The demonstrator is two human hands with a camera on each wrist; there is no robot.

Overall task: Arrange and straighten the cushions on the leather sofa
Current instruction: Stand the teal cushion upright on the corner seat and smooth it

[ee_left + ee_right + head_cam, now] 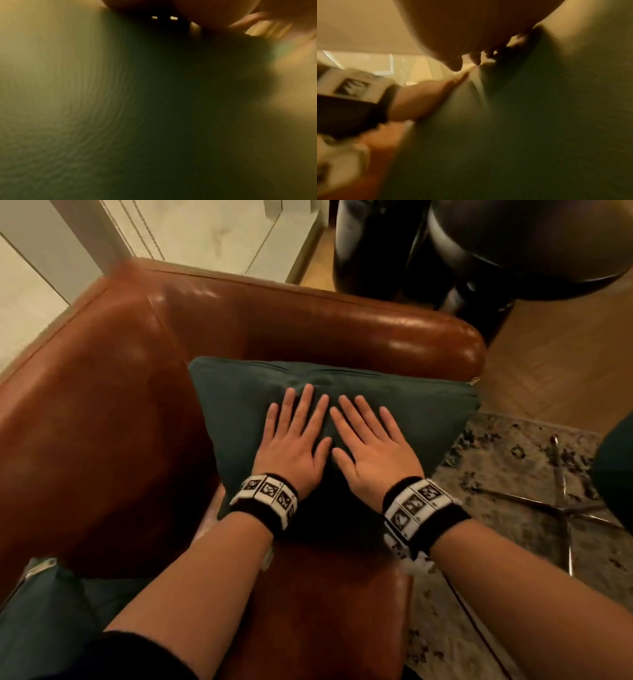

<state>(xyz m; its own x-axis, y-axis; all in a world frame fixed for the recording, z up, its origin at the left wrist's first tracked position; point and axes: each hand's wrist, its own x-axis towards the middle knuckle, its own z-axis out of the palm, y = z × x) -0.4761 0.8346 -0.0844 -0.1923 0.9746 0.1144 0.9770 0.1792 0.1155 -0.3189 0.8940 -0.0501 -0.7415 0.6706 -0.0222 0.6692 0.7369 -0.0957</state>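
Note:
A dark green square cushion (pixel 236 419) leans in the corner of the brown leather sofa (pixel 102 419), against its armrest (pixel 376 330). My left hand (pixel 294 436) and right hand (pixel 370 440) lie side by side, palms down, fingers straight and spread, pressing the middle of the cushion. The fabric dents under them. In the left wrist view the green cushion (pixel 85 108) fills the blurred frame. In the right wrist view the cushion (pixel 539 121) lies under my right palm (pixel 471 33), with my left hand (pixel 426 100) flat beside it.
Another green cushion (pixel 44 621) shows at the lower left on the seat. A dark round stool or chair (pixel 513 244) stands beyond the armrest. A patterned rug (pixel 496 508) with a metal chair base (pixel 561 508) lies to the right, on wood floor (pixel 565 354).

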